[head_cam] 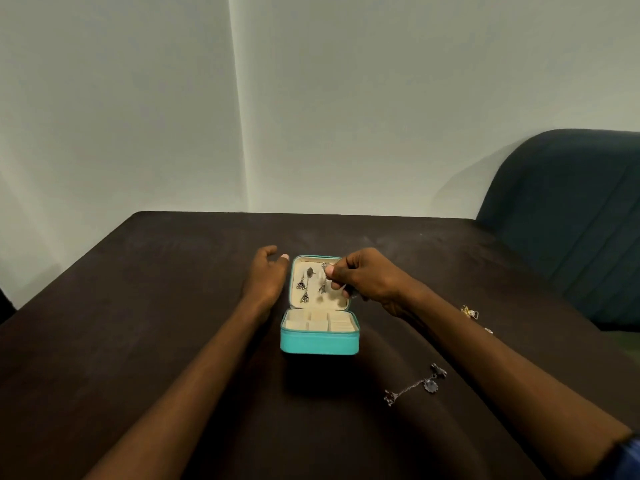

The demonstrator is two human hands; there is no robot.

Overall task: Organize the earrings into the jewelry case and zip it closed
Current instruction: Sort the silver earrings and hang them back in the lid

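My right hand [363, 278] pinches a tiny, light earring [325, 266] at the open case [319, 342] lid's 1 o'clock. It bends easily; I'd hold its hook. My left hand [265, 278] rests open.

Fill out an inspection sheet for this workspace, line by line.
Surface: dark brown table, matte.
Job's things: small turquoise zip jewelry case lies open, cream lining; several dark dangling earrings hang on its lid panel; the tray compartments look empty.
Clutter: silver chain with dark charms and small gold pieces on the table right of the case.
Grippers: left hand relaxed beside the lid, holding nothing; right hand pinches a small earring at the lid panel.
Cables: nothing seen.
Surroundings: pale wall; dark teal upholstered seat at the right.
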